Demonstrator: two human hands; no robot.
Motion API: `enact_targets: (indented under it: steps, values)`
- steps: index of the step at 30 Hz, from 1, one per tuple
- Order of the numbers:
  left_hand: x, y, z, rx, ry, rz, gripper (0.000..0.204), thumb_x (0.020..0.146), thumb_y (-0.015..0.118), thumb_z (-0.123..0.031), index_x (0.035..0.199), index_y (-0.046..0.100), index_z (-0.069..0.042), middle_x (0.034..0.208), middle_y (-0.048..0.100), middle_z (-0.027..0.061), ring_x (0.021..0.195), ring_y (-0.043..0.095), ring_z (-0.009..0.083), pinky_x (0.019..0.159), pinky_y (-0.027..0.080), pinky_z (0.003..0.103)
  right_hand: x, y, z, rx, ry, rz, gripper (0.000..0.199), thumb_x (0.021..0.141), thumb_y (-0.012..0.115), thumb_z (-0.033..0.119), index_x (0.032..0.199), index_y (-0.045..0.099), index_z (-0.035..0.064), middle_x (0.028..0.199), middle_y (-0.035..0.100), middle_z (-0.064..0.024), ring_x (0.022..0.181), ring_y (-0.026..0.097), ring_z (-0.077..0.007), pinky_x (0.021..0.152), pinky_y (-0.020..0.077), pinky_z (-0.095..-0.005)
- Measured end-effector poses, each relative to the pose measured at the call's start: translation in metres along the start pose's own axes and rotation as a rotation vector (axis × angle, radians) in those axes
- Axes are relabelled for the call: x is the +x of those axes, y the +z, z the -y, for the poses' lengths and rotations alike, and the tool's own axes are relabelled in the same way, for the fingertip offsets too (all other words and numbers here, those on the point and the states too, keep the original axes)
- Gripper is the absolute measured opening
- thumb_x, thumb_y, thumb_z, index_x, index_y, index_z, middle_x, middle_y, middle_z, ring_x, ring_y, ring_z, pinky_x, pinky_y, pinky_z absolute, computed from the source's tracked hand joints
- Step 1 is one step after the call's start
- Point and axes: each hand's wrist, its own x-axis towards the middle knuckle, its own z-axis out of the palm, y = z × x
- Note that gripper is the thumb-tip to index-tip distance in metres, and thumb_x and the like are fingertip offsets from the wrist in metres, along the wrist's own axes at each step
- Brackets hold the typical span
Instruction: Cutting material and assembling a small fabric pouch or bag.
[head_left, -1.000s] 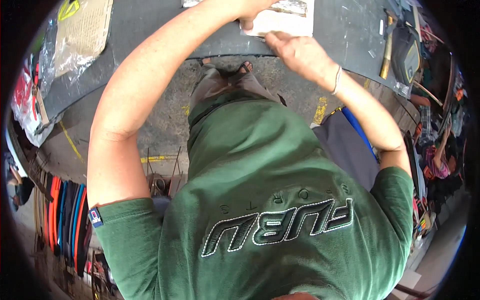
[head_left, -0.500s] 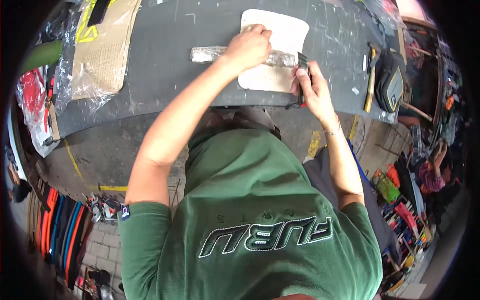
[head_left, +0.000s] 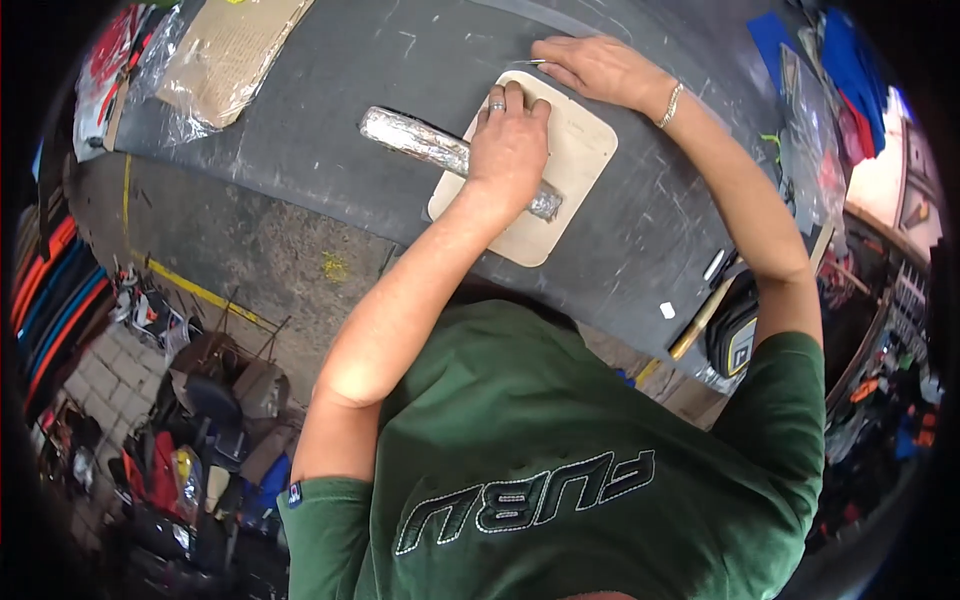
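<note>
A cream panel (head_left: 578, 150) with rounded corners and small holes lies tilted on the dark work table. Across it sits a bar wrapped in shiny, clear-silver tape (head_left: 415, 138), its left end reaching past the panel. My left hand (head_left: 510, 145) presses down over the bar and panel, fingers apart and pointing away, a ring on one. At the panel's far edge, my right hand (head_left: 605, 72) is closed on a thin pen-like tool (head_left: 537, 62) with a silvery tip. Most of that tool is hidden in the fingers, and its exact kind cannot be told.
Brown paper in clear plastic (head_left: 230, 60) lies at the table's far left. Toward the right edge are a wooden handle (head_left: 700, 322), a black pouch (head_left: 735, 335) and a small white scrap (head_left: 667, 310). Bags and goods crowd the floor at lower left.
My right hand has gone from the panel's right side to its far edge; the dark object it held is gone, replaced by the thin tool. The panel is turned, and the view has swung right.
</note>
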Motion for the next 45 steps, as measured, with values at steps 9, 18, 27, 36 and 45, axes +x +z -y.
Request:
enact_targets:
  steps: [9,18,27,36,45]
  values:
    - [0.006,0.001,-0.005,-0.035,-0.045,0.061,0.048,0.088,0.065,-0.010,0.131,0.051,0.005,0.147,0.043,0.0271,0.139,0.043,0.0389,0.109,0.045,0.047,0.042,-0.018,-0.021,-0.158,-0.277,0.197,0.016,0.101,0.053,0.023,0.107,0.051,0.0084,0.101,0.063,-0.0110,0.095,0.063,-0.0368,0.079,0.0519,-0.0482]
    - [0.006,-0.004,-0.009,-0.043,-0.079,0.101,0.052,0.088,0.065,-0.010,0.135,0.048,0.005,0.149,0.041,0.0279,0.142,0.040,0.0387,0.109,0.045,0.049,0.050,-0.024,-0.019,-0.203,-0.291,0.276,0.014,0.100,0.055,0.022,0.102,0.050,0.0086,0.096,0.061,-0.0103,0.091,0.063,-0.0372,0.076,0.0520,-0.0485]
    - [0.008,-0.010,-0.010,-0.041,-0.083,0.132,0.054,0.087,0.067,-0.011,0.135,0.048,0.006,0.149,0.040,0.0288,0.142,0.041,0.0383,0.108,0.046,0.049,0.052,-0.025,-0.017,-0.200,-0.298,0.269,0.015,0.099,0.055,0.022,0.101,0.050,0.0079,0.095,0.061,-0.0100,0.090,0.064,-0.0366,0.075,0.0523,-0.0479]
    - [0.009,-0.008,-0.009,-0.043,-0.088,0.123,0.055,0.086,0.068,-0.011,0.134,0.049,0.006,0.148,0.041,0.0282,0.141,0.041,0.0383,0.107,0.046,0.049,0.052,-0.019,-0.019,-0.231,-0.338,0.218,0.014,0.098,0.057,0.021,0.101,0.052,0.0083,0.094,0.062,-0.0094,0.090,0.064,-0.0353,0.075,0.0536,-0.0453]
    - [0.010,-0.004,-0.007,-0.057,-0.104,0.083,0.057,0.084,0.070,-0.011,0.134,0.050,0.005,0.148,0.042,0.0271,0.140,0.042,0.0368,0.107,0.047,0.047,0.049,-0.018,-0.012,-0.280,-0.250,0.264,0.015,0.098,0.057,0.022,0.107,0.054,0.0099,0.094,0.063,-0.0102,0.087,0.066,-0.0345,0.073,0.0542,-0.0456]
